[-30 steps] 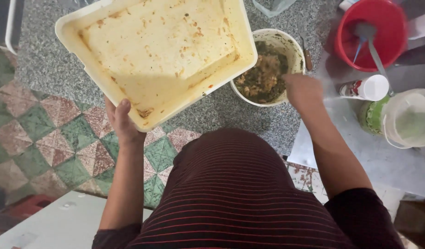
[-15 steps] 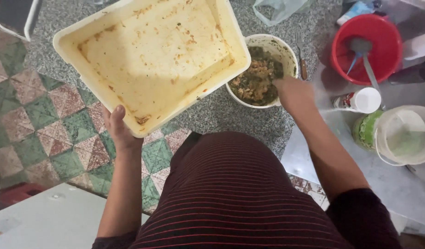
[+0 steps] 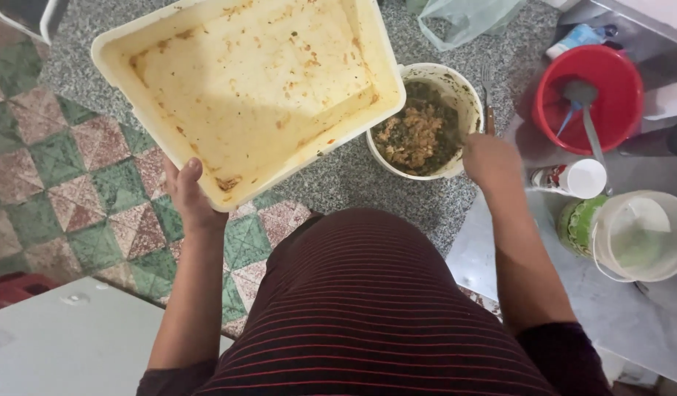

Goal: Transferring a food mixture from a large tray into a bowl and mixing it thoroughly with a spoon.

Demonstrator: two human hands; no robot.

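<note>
Over the granite counter's front edge, the left hand (image 3: 186,196) grips the near corner of the smeared cream tray (image 3: 250,88), thumb on its rim, tilting it above the white bowl (image 3: 425,121) of chopped filling. Since a second ago the tray has swung leftward, uncovering more of the bowl. Beside the bowl's right rim, the right hand (image 3: 491,160) stays curled; I cannot tell what it holds.
</note>
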